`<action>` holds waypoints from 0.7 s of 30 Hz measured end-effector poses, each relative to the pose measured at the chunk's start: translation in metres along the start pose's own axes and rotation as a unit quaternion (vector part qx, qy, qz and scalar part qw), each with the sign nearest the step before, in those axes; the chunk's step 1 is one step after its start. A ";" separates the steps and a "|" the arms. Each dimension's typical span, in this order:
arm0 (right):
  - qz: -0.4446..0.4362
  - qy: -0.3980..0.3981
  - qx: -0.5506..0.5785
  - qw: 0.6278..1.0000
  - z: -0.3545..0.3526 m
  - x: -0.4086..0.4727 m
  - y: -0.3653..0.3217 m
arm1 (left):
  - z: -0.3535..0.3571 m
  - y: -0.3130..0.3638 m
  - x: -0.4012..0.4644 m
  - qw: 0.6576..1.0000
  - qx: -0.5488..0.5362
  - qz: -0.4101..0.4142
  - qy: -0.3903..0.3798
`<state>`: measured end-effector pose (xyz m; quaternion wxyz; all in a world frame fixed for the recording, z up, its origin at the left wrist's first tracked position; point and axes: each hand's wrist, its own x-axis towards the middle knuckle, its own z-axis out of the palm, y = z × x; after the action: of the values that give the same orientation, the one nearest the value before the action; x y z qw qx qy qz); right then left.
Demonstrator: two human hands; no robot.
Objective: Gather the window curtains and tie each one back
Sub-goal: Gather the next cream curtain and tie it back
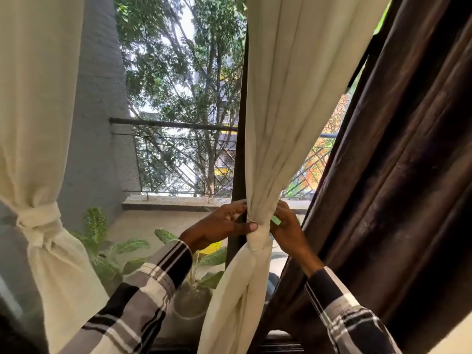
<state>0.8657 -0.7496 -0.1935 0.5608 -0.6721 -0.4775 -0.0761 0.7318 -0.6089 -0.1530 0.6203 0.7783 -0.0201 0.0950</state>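
Through the window we see a tall leafy tree [184,80] behind a metal balcony railing [178,159], with a grey wall [102,123] at the left. At the right edge hangs a dark brown curtain [408,175], loose and slanting. Beside it, in the middle of our view, the cream curtain [288,98] is gathered into a narrow neck and bound there by a tieback band [258,238] of the same cloth, the fabric spreading again below it. At the far left a second cream curtain [33,98] is already knotted [38,221] and hangs on its own. Below, a potted plant [122,254] with pale-veined leaves stands outside the glass. Our left hand [224,223] pinches the gathered cloth at the band, thumb pressed to its top edge; our right hand [288,228] grips the other side, fingers curled against the folds. Both wrists wear plaid sleeves [153,284].
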 end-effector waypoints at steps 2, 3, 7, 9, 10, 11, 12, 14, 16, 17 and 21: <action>0.022 0.009 0.042 0.999 0.004 -0.005 0.000 | 0.000 -0.001 -0.001 1.000 -0.012 -0.009 -0.009; 0.035 0.007 0.070 0.997 0.003 -0.006 -0.001 | 0.001 -0.001 -0.002 1.000 -0.013 -0.009 -0.011; 0.097 0.070 0.079 0.990 0.001 -0.010 -0.014 | 0.002 -0.002 -0.001 1.000 -0.001 0.008 -0.012; 0.132 0.214 0.030 0.967 0.005 -0.023 -0.019 | 0.002 -0.005 0.002 1.000 0.000 0.008 0.016; 0.152 0.274 0.033 0.949 0.010 -0.032 -0.023 | 0.002 -0.007 0.003 0.999 -0.001 0.009 0.034; 0.160 0.299 0.043 0.940 0.018 -0.044 -0.031 | 0.003 -0.008 0.004 0.999 -0.001 0.010 0.053; 0.149 0.293 0.036 0.944 0.026 -0.054 -0.037 | 0.006 -0.008 0.006 0.997 -0.007 0.014 0.072; 0.089 0.238 -0.017 0.967 0.041 -0.067 -0.045 | 0.012 -0.008 0.008 0.994 -0.020 0.021 0.104; 0.062 0.213 -0.049 0.974 0.048 -0.066 -0.047 | 0.017 -0.007 0.010 0.992 -0.021 0.028 0.123; 0.069 0.208 -0.044 0.975 0.048 -0.062 -0.046 | 0.018 -0.007 0.010 0.991 -0.022 0.031 0.129; 0.115 0.160 0.074 0.978 0.032 -0.049 -0.045 | 0.013 -0.008 0.002 0.991 -0.070 0.024 0.112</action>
<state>0.7929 -0.7546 -0.2054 0.6832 -0.6580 -0.3059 -0.0819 0.7361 -0.6199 -0.1628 0.6691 0.7168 0.0248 0.1948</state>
